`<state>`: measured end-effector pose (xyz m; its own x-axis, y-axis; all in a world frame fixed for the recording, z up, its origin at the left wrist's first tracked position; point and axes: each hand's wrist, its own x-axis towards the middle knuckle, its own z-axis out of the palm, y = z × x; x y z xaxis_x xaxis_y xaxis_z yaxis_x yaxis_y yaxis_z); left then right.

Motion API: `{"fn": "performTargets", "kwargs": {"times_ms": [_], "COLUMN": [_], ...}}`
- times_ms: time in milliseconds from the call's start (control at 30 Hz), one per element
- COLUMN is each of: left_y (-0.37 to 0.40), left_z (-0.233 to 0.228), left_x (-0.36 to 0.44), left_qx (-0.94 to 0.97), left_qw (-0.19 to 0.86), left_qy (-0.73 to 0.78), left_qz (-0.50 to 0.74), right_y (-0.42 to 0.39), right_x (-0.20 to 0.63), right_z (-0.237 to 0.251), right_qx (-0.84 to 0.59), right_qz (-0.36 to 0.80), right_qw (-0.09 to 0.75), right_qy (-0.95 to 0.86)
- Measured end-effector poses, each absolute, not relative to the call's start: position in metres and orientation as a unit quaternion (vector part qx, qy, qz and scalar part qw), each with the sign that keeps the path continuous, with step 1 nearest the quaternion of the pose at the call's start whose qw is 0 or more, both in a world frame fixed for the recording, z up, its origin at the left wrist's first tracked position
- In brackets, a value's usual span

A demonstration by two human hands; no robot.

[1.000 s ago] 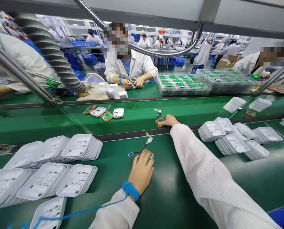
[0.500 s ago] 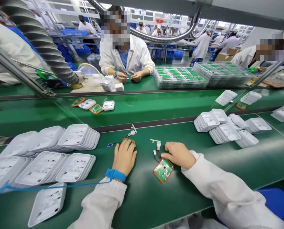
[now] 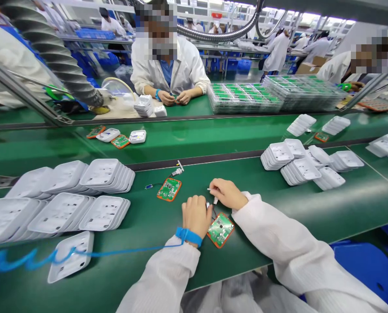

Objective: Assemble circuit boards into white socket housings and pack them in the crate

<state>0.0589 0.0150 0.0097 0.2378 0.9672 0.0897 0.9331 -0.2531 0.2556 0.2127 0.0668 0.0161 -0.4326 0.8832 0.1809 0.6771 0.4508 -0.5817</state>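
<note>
While bent over green desk (image 3: 278, 217), both hands at wired circuit board (image 3: 220, 229) lying flat near front edge. Left hand (image 3: 197, 214) curled, touching board's leads — whether grip shut, cannot tell. Right hand (image 3: 227, 194) pinching white connector (image 3: 215, 200) just above board. Second board (image 3: 169, 189) apart, upper left — white trays (image 3: 102, 214) stacked beyond.

This is an electronics assembly factory. A long green conveyor belt (image 3: 213, 143) runs beyond the person's hands, stacks of white plastic casings (image 3: 83, 200) and circuit boards (image 3: 169, 189) lie on the green surface (image 3: 278, 217) beside them, and workers in white coats (image 3: 184, 65) sit at rows of benches behind, next to trays of boards (image 3: 246, 98).
</note>
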Motion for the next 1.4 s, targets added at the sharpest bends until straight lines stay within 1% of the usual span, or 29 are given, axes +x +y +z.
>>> {"fn": "performTargets", "kwargs": {"times_ms": [100, 233, 300, 367, 533, 600, 867, 1067, 1233, 1400], "left_y": [0.013, 0.009, 0.009, 0.011, 0.016, 0.017, 0.014, 0.012, 0.011, 0.009], "left_z": [0.005, -0.003, -0.004, -0.003, 0.000, 0.001, 0.013, 0.015, 0.011, 0.008], "left_x": [0.062, 0.057, 0.053, 0.050, 0.042, 0.040, 0.040, 0.040, 0.040, 0.038], "left_qx": [0.790, 0.744, 0.705, 0.677, 0.603, 0.589, 0.632, 0.688, 0.738, 0.777], "left_qw": [0.082, 0.144, 0.188, 0.236, 0.393, 0.415, 0.337, 0.258, 0.174, 0.104], "left_qy": [0.588, 0.579, 0.581, 0.578, 0.552, 0.550, 0.573, 0.537, 0.515, 0.513], "left_qz": [0.152, 0.302, 0.359, 0.391, 0.421, 0.422, 0.398, 0.414, 0.400, 0.349], "right_y": [0.053, 0.040, 0.038, 0.036, 0.034, 0.033, 0.033, 0.031, 0.031, 0.030], "right_x": [0.223, 0.224, 0.222, 0.220, 0.216, 0.216, 0.213, 0.212, 0.212, 0.207], "right_z": [0.018, 0.019, 0.020, 0.020, 0.023, 0.024, 0.025, 0.028, 0.030, 0.028], "right_qx": [-0.457, -0.431, -0.415, -0.406, -0.408, -0.409, -0.386, -0.395, -0.371, -0.366], "right_qz": [0.250, 0.264, 0.262, 0.258, 0.226, 0.209, 0.188, 0.177, 0.173, 0.145], "right_qw": [0.299, 0.352, 0.356, 0.352, 0.331, 0.315, 0.264, 0.233, 0.236, 0.228], "right_qy": [-0.800, -0.788, -0.795, -0.803, -0.820, -0.830, -0.864, -0.871, -0.881, -0.891]}}
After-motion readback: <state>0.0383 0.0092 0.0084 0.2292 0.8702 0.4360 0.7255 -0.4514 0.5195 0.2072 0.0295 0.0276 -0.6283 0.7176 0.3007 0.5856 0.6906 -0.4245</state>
